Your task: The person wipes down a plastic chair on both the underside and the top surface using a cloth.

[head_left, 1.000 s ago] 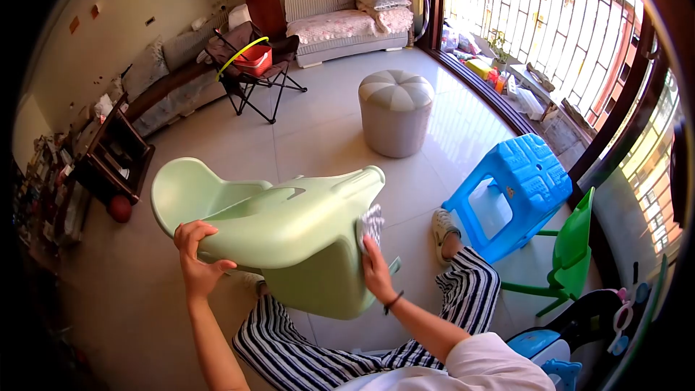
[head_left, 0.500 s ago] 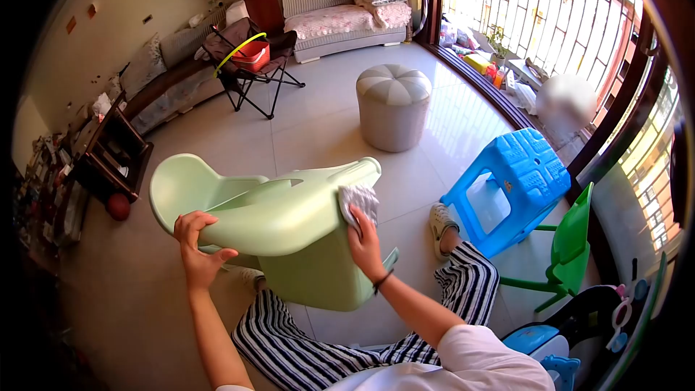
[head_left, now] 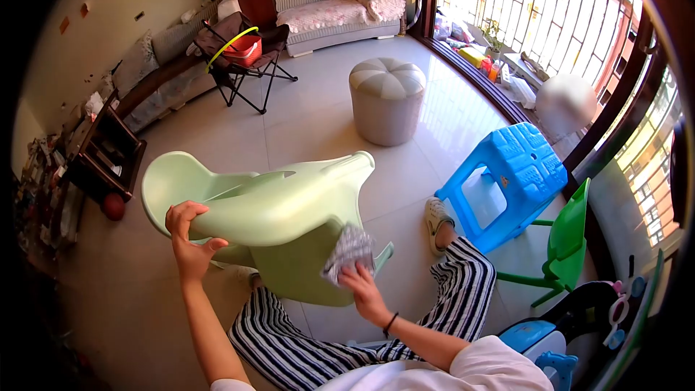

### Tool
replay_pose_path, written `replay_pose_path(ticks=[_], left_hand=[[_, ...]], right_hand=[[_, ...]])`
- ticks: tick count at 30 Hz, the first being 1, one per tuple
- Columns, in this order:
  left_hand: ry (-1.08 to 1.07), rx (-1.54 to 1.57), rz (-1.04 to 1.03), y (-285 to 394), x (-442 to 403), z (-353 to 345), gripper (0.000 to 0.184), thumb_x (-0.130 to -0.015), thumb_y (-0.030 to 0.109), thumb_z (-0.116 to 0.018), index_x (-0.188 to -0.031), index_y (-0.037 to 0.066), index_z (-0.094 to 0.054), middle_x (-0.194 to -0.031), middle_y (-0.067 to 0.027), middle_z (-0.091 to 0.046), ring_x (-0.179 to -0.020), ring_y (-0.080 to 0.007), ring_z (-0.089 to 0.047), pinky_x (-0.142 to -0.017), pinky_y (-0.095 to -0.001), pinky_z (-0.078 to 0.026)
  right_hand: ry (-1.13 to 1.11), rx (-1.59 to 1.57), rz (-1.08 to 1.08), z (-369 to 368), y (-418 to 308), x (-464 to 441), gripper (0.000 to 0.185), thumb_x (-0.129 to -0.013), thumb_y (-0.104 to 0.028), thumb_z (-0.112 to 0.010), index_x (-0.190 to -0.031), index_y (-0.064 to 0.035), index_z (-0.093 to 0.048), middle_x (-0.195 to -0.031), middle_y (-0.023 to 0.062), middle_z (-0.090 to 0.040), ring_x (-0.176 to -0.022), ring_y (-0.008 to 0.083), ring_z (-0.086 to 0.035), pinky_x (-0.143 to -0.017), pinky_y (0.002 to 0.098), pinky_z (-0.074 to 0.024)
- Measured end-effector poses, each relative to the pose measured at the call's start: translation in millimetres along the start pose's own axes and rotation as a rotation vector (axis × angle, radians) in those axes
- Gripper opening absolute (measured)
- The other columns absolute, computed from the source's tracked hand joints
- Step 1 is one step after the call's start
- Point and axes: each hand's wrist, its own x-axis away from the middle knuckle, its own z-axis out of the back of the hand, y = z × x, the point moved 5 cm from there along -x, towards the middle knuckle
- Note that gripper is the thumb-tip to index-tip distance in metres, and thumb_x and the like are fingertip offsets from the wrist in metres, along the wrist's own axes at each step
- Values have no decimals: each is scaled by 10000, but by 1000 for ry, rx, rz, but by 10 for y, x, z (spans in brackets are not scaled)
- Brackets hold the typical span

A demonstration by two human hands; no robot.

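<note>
A pale green moulded plastic piece [head_left: 275, 206], shaped like a child's seat, lies tilted on its side above my striped trouser legs. My left hand [head_left: 190, 240] grips its lower left edge, thumb below and fingers over the rim. My right hand [head_left: 364, 291] presses a crumpled grey-and-white cloth [head_left: 350, 252] against the lower right side of the piece. The cloth covers part of that side, near a short projecting green bar [head_left: 385, 256].
A blue stool [head_left: 510, 181] and a green chair [head_left: 568, 242] stand at the right. Ahead are a round pouf [head_left: 387, 105], a folding chair [head_left: 271, 40] with a red basket [head_left: 244, 51], and a sofa [head_left: 318, 32]. A red ball [head_left: 113, 207] lies at the left.
My right hand has moved the cloth down from the upper right edge of the green piece to its lower side. My left hand keeps its hold. The view has shifted slightly.
</note>
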Motion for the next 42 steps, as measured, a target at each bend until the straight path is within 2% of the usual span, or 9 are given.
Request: replay_pose_path(ticks=[4, 18, 22, 26, 30, 34, 36, 39, 42], left_hand=[[-39, 10, 9, -17, -27, -21, 714, -622, 629, -731, -1058, 87, -570, -1025, -40, -568, -1019, -234, -524, -1086, -447, -241], [-46, 50, 38, -70, 46, 89, 713, -606, 589, -765, -1060, 71, -582, -1058, -60, -576, -1018, -256, -508, -952, -391, -371], [-22, 54, 15, -59, -24, 15, 708, -618, 587, -759, -1061, 64, -583, -1063, -67, -576, -1015, -258, -509, -942, -388, -380], [-26, 49, 6, -48, -155, -97, 682, -637, 570, -762, -1067, 67, -597, -1073, -61, -575, -1052, -255, -509, -953, -392, -376], [24, -8, -32, 8, -317, -236, 647, -655, 546, -767, -1069, 74, -609, -1063, -42, -592, -1043, -247, -531, -950, -388, -382], [84, -201, -248, 418, -555, -532, 558, -681, 507, -767, -1065, 126, -629, -1030, -41, -630, -959, -267, -573, -883, -383, -406], [-23, -161, -247, 601, -729, -705, 504, -710, 416, -772, -1111, 153, -616, -1066, -27, -630, -1013, -255, -574, -880, -397, -404], [-145, -170, -280, 729, -1019, -964, 438, -738, 318, -767, -1111, 159, -603, -1065, -37, -636, -1013, -252, -585, -860, -393, -426], [-534, -76, 73, 590, -1223, -1339, 428, -723, 280, -779, -1087, 151, -594, -1013, -60, -663, -952, -256, -616, -813, -382, -464]], right_hand=[[-116, 11, -36, -69, -33, 401, 573, -762, 171, -442, -1262, -78, -571, -1403, 138, -470, -1375, 393, -311, -1111, 452, -297], [275, 4, 150, 244, -94, -1384, 641, -747, 145, -362, -1362, -20, -438, -1434, 172, -412, -1371, 339, -329, -1122, 409, -279], [137, 92, -10, -78, -118, -92, 623, -776, 130, -447, -1357, -92, -482, -1446, 115, -416, -1364, 406, -307, -1113, 516, -251], [54, -99, -233, -244, 52, 807, 658, -783, 136, -437, -1401, -91, -417, -1450, 168, -391, -1369, 375, -316, -1105, 444, -295], [182, -136, -318, -125, 330, 622, 684, -784, 134, -414, -1433, -72, -347, -1425, 215, -405, -1345, 384, -350, -1078, 391, -332], [205, -234, -821, -87, 984, 555, 634, -833, 18, -381, -1454, -41, -264, -1373, 288, -434, -1237, 448, -439, -1014, 376, -370], [302, -211, -750, -109, 1184, 597, 620, -831, -8, -395, -1441, -52, -295, -1272, 248, -524, -1056, 368, -565, -886, 369, -453], [247, -737, -1131, -11, 1187, 637, 560, -766, 55, -395, -1310, -65, -448, -971, 48, -558, -783, 143, -533, -648, 263, -466], [302, -927, -1119, -27, 1273, 780, 569, -754, 60, -403, -1303, -82, -458, -928, 37, -558, -737, 142, -532, -585, 273, -456]])
